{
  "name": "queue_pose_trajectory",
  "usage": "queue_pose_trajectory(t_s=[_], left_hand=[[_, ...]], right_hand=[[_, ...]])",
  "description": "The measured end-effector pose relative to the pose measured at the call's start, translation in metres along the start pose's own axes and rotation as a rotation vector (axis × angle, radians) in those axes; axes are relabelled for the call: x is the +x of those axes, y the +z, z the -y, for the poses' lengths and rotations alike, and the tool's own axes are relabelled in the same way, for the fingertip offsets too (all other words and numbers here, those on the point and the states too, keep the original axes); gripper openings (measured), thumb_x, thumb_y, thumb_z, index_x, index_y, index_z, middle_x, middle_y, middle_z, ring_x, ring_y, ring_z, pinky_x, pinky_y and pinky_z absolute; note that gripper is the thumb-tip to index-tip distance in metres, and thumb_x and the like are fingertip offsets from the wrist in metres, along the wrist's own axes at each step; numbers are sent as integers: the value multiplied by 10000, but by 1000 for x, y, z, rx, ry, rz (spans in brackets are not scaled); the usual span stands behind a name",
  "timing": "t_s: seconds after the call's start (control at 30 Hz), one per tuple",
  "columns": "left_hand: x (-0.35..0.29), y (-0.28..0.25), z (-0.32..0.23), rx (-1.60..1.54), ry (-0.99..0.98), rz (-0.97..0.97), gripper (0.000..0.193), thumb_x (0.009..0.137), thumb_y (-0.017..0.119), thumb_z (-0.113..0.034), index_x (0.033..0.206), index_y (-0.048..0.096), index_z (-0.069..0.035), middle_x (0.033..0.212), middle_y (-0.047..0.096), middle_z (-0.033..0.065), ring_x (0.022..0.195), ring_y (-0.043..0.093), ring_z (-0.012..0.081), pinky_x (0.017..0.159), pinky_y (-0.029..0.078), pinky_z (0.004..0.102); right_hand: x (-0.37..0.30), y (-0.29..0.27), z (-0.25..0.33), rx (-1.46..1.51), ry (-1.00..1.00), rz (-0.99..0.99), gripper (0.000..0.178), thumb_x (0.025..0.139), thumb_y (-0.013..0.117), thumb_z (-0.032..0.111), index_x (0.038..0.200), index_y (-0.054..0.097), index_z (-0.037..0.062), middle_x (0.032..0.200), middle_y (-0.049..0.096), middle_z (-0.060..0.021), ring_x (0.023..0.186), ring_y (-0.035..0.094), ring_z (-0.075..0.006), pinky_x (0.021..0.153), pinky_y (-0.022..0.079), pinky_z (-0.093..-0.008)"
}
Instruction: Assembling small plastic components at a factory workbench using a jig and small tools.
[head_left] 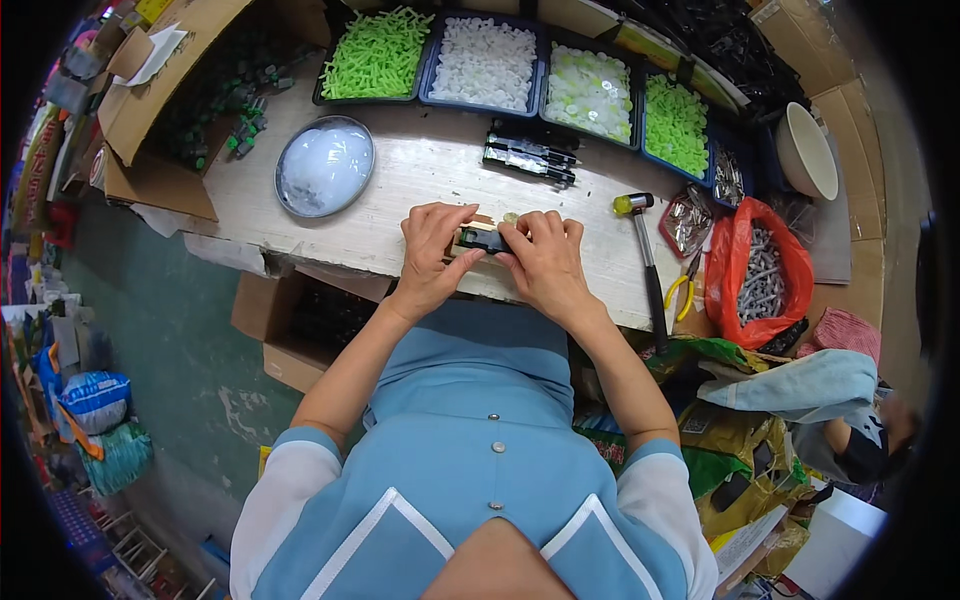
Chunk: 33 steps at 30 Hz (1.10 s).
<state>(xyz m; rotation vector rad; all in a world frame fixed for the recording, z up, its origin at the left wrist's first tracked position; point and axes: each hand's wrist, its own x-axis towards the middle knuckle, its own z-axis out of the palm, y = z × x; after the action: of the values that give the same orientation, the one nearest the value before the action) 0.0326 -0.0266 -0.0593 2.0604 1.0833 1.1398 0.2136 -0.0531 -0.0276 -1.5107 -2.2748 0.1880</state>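
Note:
At the front edge of the worktable, a small dark rectangular part [484, 240] with some green on it lies between my two hands. My left hand [432, 258] pinches it from the left with thumb and fingers. From the right, my right hand [550, 262] grips the other end, its fingers curled over the top. A light-coloured strip shows just behind the part, and the fingers cover its ends. Several long black-and-clear plastic pieces [530, 155] lie side by side further back. A round bowl [325, 167] of whitish translucent material stands to the left.
Trays of green pieces [375, 55], white pieces [487, 62], clear discs [590, 92] and small green parts [676, 118] line the back. A hammer [648, 262], yellow-handled pliers [684, 290] and a red bag [722, 285] of grey screw-like pieces sit right. Left stands a cardboard box [165, 185].

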Motion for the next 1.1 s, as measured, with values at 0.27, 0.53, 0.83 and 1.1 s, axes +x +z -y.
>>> queue_pose_trajectory(t_s=[0.27, 0.53, 0.83, 1.1], left_hand=[[8, -4, 8, 33, 36, 91, 461, 702, 671, -131, 1149, 555, -128, 969, 590, -20, 981, 444, 207, 834, 285, 345], [21, -9, 2, 398, 353, 306, 472, 626, 606, 10, 1029, 636, -234, 929, 539, 19, 940, 451, 230, 813, 285, 388], [28, -8, -8, 528, 449, 438, 466, 611, 587, 29, 1015, 633, -198, 893, 483, 36, 865, 431, 220, 734, 283, 362], [35, -10, -16, 588, 456, 596, 295, 765, 526, -113, 1033, 628, -182, 984, 488, 68, 915, 448, 237, 710, 351, 391]], right_hand=[[4, 6, 0, -59, -31, 19, 281, 762, 631, 206, 1011, 561, 97, 927, 503, -65, 910, 447, -230, 780, 302, -415], [-33, -18, -79, -75, 285, -332, 293, 775, 614, 155, 1053, 572, 71, 946, 531, -124, 882, 498, -284, 754, 365, -410], [-56, -17, -116, -401, 518, -147, 265, 800, 533, 79, 1053, 552, 2, 904, 545, -153, 862, 512, -316, 766, 383, -406], [-55, -54, -11, 91, 180, -82, 249, 836, 514, 68, 1081, 510, 25, 844, 568, -166, 700, 578, -346, 588, 469, -409]])
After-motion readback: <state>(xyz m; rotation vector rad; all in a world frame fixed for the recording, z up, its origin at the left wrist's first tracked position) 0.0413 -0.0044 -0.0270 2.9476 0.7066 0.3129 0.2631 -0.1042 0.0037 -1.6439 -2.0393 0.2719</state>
